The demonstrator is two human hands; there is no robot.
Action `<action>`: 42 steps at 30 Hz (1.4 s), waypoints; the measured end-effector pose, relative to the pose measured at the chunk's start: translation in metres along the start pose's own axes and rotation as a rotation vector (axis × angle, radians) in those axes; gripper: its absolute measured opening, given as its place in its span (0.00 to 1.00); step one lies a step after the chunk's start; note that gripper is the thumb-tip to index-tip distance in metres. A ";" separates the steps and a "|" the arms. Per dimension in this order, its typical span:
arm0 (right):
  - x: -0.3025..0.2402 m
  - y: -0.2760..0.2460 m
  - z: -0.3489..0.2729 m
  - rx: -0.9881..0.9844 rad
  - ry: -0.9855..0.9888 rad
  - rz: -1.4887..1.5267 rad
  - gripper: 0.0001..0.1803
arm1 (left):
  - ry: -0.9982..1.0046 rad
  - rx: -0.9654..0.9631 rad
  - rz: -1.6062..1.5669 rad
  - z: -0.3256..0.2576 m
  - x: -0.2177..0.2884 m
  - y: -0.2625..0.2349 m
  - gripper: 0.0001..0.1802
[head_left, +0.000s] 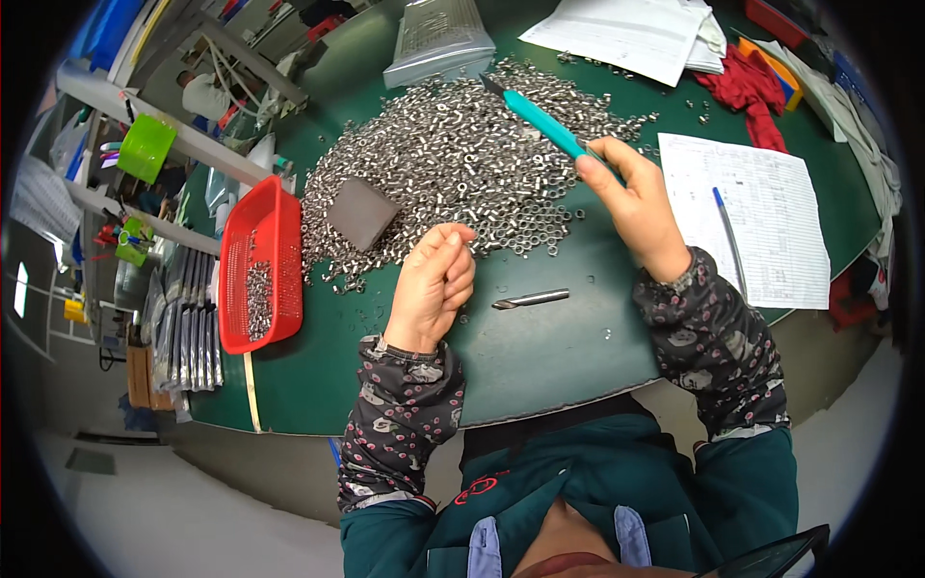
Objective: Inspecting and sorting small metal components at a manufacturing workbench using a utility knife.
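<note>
My right hand (631, 202) is closed around the teal handle of a knife-like tool (549, 125). Its dark, narrow tip points up and left, over a broad heap of small metal rings (453, 144). My left hand (431, 284) is curled shut at the near edge of that heap, thumb pressed on the index finger; whatever it may hold is hidden. Just beyond it a dark grey block (362, 214) rests tilted on the rings. Between my hands, on the green table (540, 356), lies a short metal cutting bit (531, 299).
A red basket (289, 308) with some rings stands at the left. Right of my right hand lie a printed sheet (790, 222) and a blue-capped pen (729, 231). Farther back are a clear plastic bag (438, 43), white papers (617, 34) and a red cloth (747, 91).
</note>
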State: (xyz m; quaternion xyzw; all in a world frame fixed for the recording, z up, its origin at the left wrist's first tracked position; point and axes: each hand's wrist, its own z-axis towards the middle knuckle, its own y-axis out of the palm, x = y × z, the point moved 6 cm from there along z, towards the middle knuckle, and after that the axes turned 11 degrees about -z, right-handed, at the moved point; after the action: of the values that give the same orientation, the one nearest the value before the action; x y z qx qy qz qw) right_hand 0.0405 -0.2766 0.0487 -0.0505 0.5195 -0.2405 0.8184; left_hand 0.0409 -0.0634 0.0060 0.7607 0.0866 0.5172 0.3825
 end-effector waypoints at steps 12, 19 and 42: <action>-0.002 0.000 -0.003 0.023 -0.027 -0.032 0.16 | 0.272 0.128 1.698 0.027 -0.024 0.066 0.13; -0.007 0.000 -0.002 0.020 -0.047 -0.028 0.15 | 0.389 0.143 1.708 0.026 -0.029 0.067 0.12; -0.014 0.036 -0.020 -0.440 -0.158 -0.425 0.16 | 0.207 0.029 -0.206 -0.004 0.018 -0.042 0.09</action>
State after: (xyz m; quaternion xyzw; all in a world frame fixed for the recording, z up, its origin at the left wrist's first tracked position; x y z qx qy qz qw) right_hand 0.0304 -0.2360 0.0389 -0.3521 0.4716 -0.2833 0.7572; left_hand 0.0565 -0.0226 -0.0079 0.6960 0.2107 0.5494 0.4114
